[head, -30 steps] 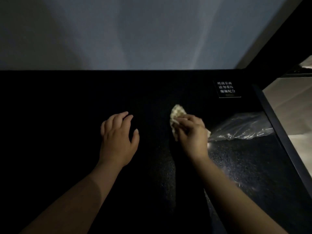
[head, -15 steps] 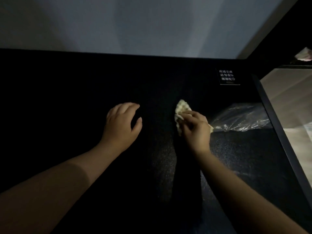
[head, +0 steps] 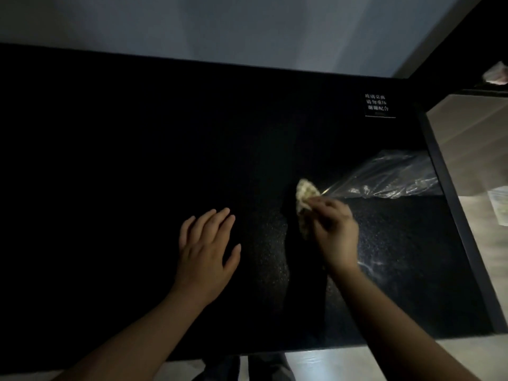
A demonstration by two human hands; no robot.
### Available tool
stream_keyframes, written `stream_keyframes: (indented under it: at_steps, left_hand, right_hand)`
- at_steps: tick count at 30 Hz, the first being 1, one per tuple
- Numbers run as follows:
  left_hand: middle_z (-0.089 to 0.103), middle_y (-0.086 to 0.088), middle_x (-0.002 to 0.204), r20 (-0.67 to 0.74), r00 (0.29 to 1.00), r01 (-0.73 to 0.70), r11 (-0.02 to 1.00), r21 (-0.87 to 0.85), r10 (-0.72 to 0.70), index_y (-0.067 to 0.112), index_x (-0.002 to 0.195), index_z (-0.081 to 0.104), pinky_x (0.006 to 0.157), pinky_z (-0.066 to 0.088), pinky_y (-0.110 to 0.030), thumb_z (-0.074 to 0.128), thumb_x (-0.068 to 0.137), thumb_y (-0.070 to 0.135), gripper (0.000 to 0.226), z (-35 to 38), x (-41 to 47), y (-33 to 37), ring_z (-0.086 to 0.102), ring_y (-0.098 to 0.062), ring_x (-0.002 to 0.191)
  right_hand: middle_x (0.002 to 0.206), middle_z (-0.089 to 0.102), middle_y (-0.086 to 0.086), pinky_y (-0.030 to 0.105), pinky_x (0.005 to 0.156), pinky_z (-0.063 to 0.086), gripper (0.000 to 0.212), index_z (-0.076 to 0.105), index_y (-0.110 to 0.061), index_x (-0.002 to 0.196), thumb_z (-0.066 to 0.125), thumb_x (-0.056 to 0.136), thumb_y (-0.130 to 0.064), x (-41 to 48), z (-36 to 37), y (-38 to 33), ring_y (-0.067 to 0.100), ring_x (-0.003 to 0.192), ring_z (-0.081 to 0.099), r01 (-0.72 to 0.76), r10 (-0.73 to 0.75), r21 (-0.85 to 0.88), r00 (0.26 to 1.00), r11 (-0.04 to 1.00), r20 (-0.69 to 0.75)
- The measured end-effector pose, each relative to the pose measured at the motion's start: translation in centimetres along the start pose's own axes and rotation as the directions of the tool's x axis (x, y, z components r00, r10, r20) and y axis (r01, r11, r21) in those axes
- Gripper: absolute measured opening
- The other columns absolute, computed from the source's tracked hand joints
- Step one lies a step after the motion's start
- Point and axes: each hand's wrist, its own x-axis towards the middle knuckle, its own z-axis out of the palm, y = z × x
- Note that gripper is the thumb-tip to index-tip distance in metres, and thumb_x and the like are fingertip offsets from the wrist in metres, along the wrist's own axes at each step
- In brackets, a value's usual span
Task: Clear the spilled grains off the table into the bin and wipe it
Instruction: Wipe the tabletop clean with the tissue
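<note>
A black speckled table (head: 137,174) fills most of the view in dim light. My right hand (head: 334,232) is closed on a crumpled pale cloth (head: 305,195) and presses it onto the tabletop right of centre. My left hand (head: 206,250) lies flat on the table with its fingers spread, holding nothing, a short way left of the cloth. I cannot make out any loose grains on the dark surface. No bin is in view.
A clear plastic bag (head: 395,178) lies on the table just beyond my right hand, near the right edge. A small black sign with white text (head: 378,104) stands at the far right corner. Pale floor (head: 475,149) shows past the right edge.
The view has tilted down, so the near table edge shows. My right hand has drawn the cloth a little to the right, toward the bag. My left hand has flattened and spread its fingers.
</note>
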Motion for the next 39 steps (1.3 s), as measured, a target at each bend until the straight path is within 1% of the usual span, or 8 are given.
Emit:
stream_keyframes:
  at_steps: [3, 8, 11, 16, 20, 27, 32, 39]
  left_hand:
    - [0.041, 0.001, 0.146, -0.021, 1.000, 0.007, 1.000, 0.003, -0.007, 0.017, 0.136, 0.048, 0.115, 0.020, -0.045, 0.036, 0.091, 0.045, 0.054, 0.1, 0.1, 0.0, 0.033, -0.017, 0.137]
    - [0.044, -0.001, 0.144, -0.055, 0.998, -0.003, 1.000, 0.004, 0.004, 0.014, 0.134, 0.051, 0.115, 0.020, -0.045, 0.040, 0.090, 0.043, 0.054, 0.2, 0.1, 0.1, 0.035, -0.020, 0.135]
    - [0.045, -0.001, 0.144, -0.067, 0.998, -0.002, 1.000, 0.017, 0.004, 0.014, 0.135, 0.051, 0.115, 0.020, -0.045, 0.040, 0.090, 0.043, 0.055, 0.3, 0.1, 0.1, 0.035, -0.020, 0.135]
    - [0.042, 0.000, 0.145, -0.102, 0.995, -0.008, 1.000, 0.023, 0.010, 0.015, 0.137, 0.047, 0.116, 0.019, -0.044, 0.039, 0.091, 0.044, 0.055, 0.5, 0.0, 0.2, 0.032, -0.018, 0.136]
    - [0.043, 0.000, 0.145, -0.122, 0.992, -0.008, 1.000, 0.027, 0.011, 0.015, 0.137, 0.048, 0.115, 0.019, -0.043, 0.038, 0.091, 0.044, 0.055, 0.5, -0.2, 0.2, 0.032, -0.019, 0.135]
    - [0.045, -0.004, 0.144, -0.156, 0.988, -0.002, 1.000, 0.007, 0.003, 0.012, 0.136, 0.050, 0.114, 0.018, -0.041, 0.033, 0.091, 0.045, 0.058, 0.4, -0.7, 0.5, 0.035, -0.024, 0.134]
    - [0.047, -0.004, 0.142, -0.178, 0.984, 0.006, 1.000, -0.026, -0.011, 0.012, 0.134, 0.051, 0.113, 0.019, -0.038, 0.036, 0.091, 0.043, 0.055, 0.5, -0.9, 0.5, 0.036, -0.023, 0.133]
    - [0.053, 0.002, 0.133, -0.198, 0.976, 0.063, 0.985, -0.162, -0.095, 0.016, 0.125, 0.059, 0.106, 0.032, -0.042, 0.053, 0.087, 0.037, 0.044, 0.0, -1.0, 0.5, 0.043, -0.020, 0.123]
  right_hand:
    - [0.110, 0.064, -0.004, 0.020, 0.096, 0.041, 0.021, 0.075, -0.017, 0.106, 0.072, 0.086, -0.013, 0.2, 1.0, 0.2, 0.014, 0.109, 0.053, -0.064, 0.064, -0.038, 0.998, 0.997, -0.017]
    - [0.106, 0.064, -0.010, 0.011, 0.091, 0.038, 0.029, 0.076, -0.025, 0.102, 0.067, 0.078, -0.011, -8.2, 1.2, -0.5, 0.006, 0.103, 0.054, 0.097, -0.095, -0.019, 0.992, 0.995, 0.077]
    - [0.104, 0.067, -0.016, 0.023, 0.087, 0.047, 0.021, 0.076, -0.030, 0.099, 0.068, 0.081, -0.022, -11.4, -0.1, -1.3, 0.010, 0.102, 0.061, 0.057, -0.074, 0.112, 0.985, 0.992, 0.154]
    - [0.103, 0.067, -0.011, 0.009, 0.091, 0.039, 0.024, 0.076, -0.022, 0.101, 0.074, 0.082, -0.008, -7.8, -0.9, 0.1, 0.011, 0.104, 0.058, -0.006, 0.004, 0.089, 1.000, 0.996, 0.020]
    - [0.103, 0.070, -0.005, 0.024, 0.091, 0.044, 0.027, 0.078, -0.021, 0.099, 0.074, 0.077, -0.004, -11.2, 0.7, 0.4, 0.016, 0.102, 0.060, 0.102, -0.105, 0.038, 0.992, 0.994, 0.072]
    - [0.096, 0.066, -0.026, 0.016, 0.086, 0.046, 0.029, 0.078, -0.023, 0.095, 0.055, 0.078, -0.024, -19.2, -1.7, -1.8, -0.002, 0.100, 0.056, 0.088, -0.148, 0.249, 0.960, 0.965, 0.236]
    - [0.102, 0.068, -0.023, 0.039, 0.085, 0.053, 0.018, 0.077, -0.030, 0.095, 0.068, 0.082, -0.020, -16.1, -3.3, -1.4, 0.009, 0.100, 0.063, -0.019, -0.008, 0.357, 0.997, 0.934, 0.075]
    - [0.103, 0.070, -0.009, 0.036, 0.090, 0.053, 0.019, 0.077, -0.022, 0.099, 0.073, 0.084, -0.011, -6.7, -2.2, -2.5, 0.015, 0.103, 0.063, 0.072, -0.079, 0.293, 0.997, 0.953, 0.012]
